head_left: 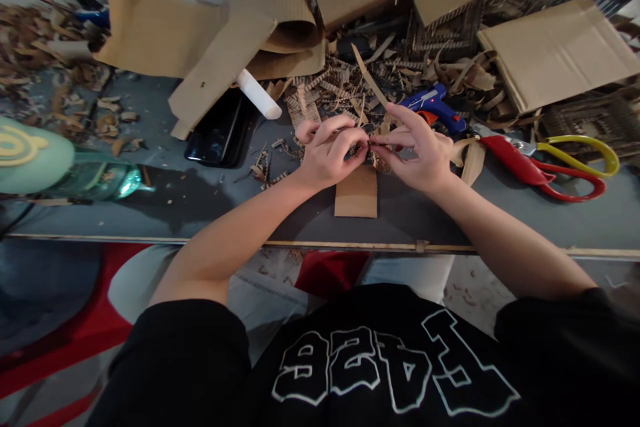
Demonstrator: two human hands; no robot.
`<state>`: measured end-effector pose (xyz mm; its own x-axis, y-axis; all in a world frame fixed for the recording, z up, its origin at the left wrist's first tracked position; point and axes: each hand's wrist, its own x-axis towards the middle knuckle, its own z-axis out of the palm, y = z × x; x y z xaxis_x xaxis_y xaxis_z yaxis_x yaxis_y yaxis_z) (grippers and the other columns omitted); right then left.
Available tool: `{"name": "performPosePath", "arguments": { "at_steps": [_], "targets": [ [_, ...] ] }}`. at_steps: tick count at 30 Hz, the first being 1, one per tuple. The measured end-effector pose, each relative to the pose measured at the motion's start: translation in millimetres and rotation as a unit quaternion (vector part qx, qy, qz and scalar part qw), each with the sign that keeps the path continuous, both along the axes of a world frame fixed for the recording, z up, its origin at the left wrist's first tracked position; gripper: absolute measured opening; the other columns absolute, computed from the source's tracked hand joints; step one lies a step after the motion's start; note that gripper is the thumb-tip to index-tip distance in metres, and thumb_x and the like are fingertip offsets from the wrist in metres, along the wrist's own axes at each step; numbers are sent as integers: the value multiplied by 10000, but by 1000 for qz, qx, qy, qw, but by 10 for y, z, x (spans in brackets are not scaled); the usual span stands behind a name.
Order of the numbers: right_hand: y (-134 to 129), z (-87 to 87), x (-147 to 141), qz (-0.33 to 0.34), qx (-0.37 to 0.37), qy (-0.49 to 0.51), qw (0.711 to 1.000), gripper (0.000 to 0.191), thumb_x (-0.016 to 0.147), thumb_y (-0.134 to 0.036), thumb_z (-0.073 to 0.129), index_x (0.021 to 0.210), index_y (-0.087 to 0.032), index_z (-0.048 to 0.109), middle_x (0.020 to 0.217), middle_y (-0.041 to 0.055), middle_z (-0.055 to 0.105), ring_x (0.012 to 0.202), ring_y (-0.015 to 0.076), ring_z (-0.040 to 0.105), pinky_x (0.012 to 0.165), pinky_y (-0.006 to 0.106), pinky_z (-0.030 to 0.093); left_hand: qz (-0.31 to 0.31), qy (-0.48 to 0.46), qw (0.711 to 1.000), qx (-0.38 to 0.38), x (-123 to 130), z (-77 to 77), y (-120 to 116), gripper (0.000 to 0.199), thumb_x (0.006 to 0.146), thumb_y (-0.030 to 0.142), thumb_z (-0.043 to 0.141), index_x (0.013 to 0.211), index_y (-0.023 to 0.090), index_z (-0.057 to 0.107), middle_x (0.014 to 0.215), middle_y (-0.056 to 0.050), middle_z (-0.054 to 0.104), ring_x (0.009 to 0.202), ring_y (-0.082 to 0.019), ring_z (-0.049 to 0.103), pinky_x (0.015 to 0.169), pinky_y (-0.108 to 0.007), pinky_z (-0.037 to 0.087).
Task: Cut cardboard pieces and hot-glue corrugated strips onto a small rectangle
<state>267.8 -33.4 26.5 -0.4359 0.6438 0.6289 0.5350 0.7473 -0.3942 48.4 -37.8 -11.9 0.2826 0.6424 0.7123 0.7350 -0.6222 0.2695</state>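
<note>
Both hands meet fingertip to fingertip over the middle of the grey table. My left hand (330, 150) is pinched, its thumb and index finger closed on something too small to make out. My right hand (420, 150) pinches a thin cardboard strip (369, 77), which sticks up and leans to the left from behind the fingers. Just below the hands lies a small flat cardboard rectangle (356, 197); its upper end is hidden. A blue glue gun (435, 107) rests right behind my right hand.
Red and yellow-handled scissors (545, 160) lie at the right. Behind are curled cardboard (270, 0), cardboard scraps and a large panel (560, 53). A black phone (220, 130), a white stick (259, 95) and a green bottle (95, 173) are at the left. The table edge (300, 243) runs in front.
</note>
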Motion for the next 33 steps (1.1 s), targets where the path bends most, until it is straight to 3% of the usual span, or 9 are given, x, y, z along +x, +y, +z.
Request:
{"name": "performPosePath", "arguments": {
  "at_steps": [4, 7, 12, 17, 26, 33],
  "targets": [
    [10, -18, 2, -6, 16, 6, 1000, 513, 966, -433, 601, 1444, -263, 528, 1016, 12, 793, 871, 192, 755, 736, 308, 632, 12, 9, 1000, 16, 5, -5, -3, 126, 966, 351, 617, 1069, 284, 588, 1143, -47, 702, 1151, -286, 677, 1067, -556, 346],
    [16, -24, 5, -7, 3, 1, 1000, 517, 966, -449, 599, 1438, -251, 530, 1047, 22, 790, 885, 194, 756, 754, 305, 634, 18, 13, 998, 61, 8, -27, 3, 121, 961, 328, 632, 1046, 286, 557, 1072, -20, 725, 1117, -266, 689, 1033, -536, 361],
    [9, 9, -3, 10, -18, 15, 1000, 526, 960, -429, 611, 1442, -242, 516, 1017, 16, 793, 867, 181, 758, 719, 275, 632, 6, 17, 997, 71, 5, -57, 30, 174, 936, 272, 661, 1026, 265, 512, 945, 12, 721, 1064, -244, 715, 1025, -497, 360],
    [-25, 69, -31, 28, 28, 56, 998, 508, 933, -327, 669, 1417, -237, 540, 924, -1, 801, 801, 144, 758, 656, 216, 612, -3, 23, 992, 121, 6, -61, 41, 168, 926, 227, 657, 973, 254, 498, 943, 21, 735, 992, -225, 728, 1028, -488, 349],
    [18, -11, 1, 9, -55, 51, 997, 593, 893, -412, 684, 1443, -261, 523, 950, 6, 799, 757, 174, 751, 665, 275, 624, 24, 16, 997, 76, -2, -81, 24, 163, 945, 308, 646, 1045, 265, 524, 1002, -12, 743, 1066, -257, 709, 1041, -512, 334],
    [21, 13, 14, 27, -70, 31, 997, 574, 910, -409, 671, 1442, -254, 520, 1000, 14, 791, 694, 152, 717, 650, 270, 614, 5, 16, 997, 70, 15, -66, 10, 191, 949, 251, 616, 1105, 284, 511, 1026, 7, 753, 1106, -253, 707, 1045, -517, 327]
  ]
}}
